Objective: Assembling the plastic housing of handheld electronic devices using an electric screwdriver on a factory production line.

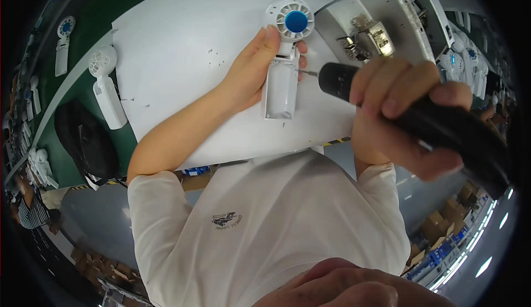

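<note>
A white handheld fan [282, 88] with a round vented head and a blue disc [296, 22] lies over the white sheet. Its handle is an uncovered, hollow shell. My left hand [257, 61] is closed around the neck, thumb near the head and fingertips showing on the far side. My right hand [404, 97] grips a black electric screwdriver [453, 124], held almost level. The thin bit points left, its tip at the right edge of the handle shell near the neck; I cannot tell whether it touches a screw.
At the upper right a metal tray [354, 16] holds shiny metal parts [380, 38]. Another white fan [107, 88] and a black pouch [86, 141] lie on the green mat at left. More fans [470, 58] are piled at far right. Small dark specks dot the white sheet [171, 58].
</note>
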Tool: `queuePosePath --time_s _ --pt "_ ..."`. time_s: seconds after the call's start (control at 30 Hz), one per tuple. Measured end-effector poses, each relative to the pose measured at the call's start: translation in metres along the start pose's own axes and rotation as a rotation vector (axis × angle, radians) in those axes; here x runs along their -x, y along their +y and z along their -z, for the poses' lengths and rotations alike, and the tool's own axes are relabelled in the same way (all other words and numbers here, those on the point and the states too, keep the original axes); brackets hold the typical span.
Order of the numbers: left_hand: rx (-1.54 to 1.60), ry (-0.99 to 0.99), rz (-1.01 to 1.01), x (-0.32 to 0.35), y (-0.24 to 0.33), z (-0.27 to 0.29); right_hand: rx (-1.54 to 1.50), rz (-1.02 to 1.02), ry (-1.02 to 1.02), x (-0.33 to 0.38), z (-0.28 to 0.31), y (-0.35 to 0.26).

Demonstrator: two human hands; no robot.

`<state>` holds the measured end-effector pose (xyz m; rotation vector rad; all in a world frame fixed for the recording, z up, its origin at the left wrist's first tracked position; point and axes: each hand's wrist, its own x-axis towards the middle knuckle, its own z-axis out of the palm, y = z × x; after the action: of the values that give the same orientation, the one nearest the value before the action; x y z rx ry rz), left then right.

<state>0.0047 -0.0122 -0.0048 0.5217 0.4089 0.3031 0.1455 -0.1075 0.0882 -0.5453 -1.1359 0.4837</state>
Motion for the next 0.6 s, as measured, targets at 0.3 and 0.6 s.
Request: queuePosePath --time_s 0.3,0.6 --pt "-0.054 -0.007 0.0 0.008 0.003 -0.001 0.029 -0.123 -0.098 0.006 0.004 0.03" --pt "-0.053 -0.035 0.0 0.005 0.0 0.009 -0.041 -0.175 -0.107 0.01 0.007 0.054"
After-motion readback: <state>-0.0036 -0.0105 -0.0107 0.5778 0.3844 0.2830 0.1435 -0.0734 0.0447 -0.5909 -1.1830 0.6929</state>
